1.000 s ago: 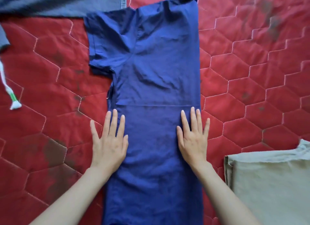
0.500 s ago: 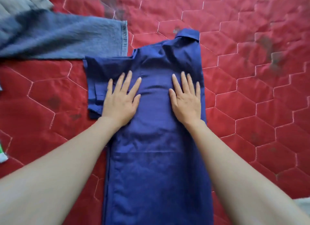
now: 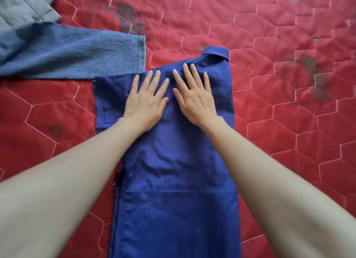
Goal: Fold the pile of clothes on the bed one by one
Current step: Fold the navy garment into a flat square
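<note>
A dark blue collared shirt [image 3: 173, 180] lies lengthwise on the red quilted bed [image 3: 289, 84], folded in half along its length, with its collar at the far end and one short sleeve sticking out to the left. My left hand [image 3: 146, 99] lies flat on the upper chest near that sleeve, fingers straight and spread. My right hand [image 3: 196, 96] presses flat beside it, just below the collar, fingers straight. The two hands are close together, thumbs nearly touching.
A blue denim garment [image 3: 67, 51] stretches across the far left, its hem almost touching the shirt's sleeve. A grey-green cloth [image 3: 23, 5] lies in the far left corner. Bare quilt spreads to the right of the shirt.
Both flat hands have slid up the shirt from its middle to the chest near the collar and drawn closer together. The view has shifted farther up the bed.
</note>
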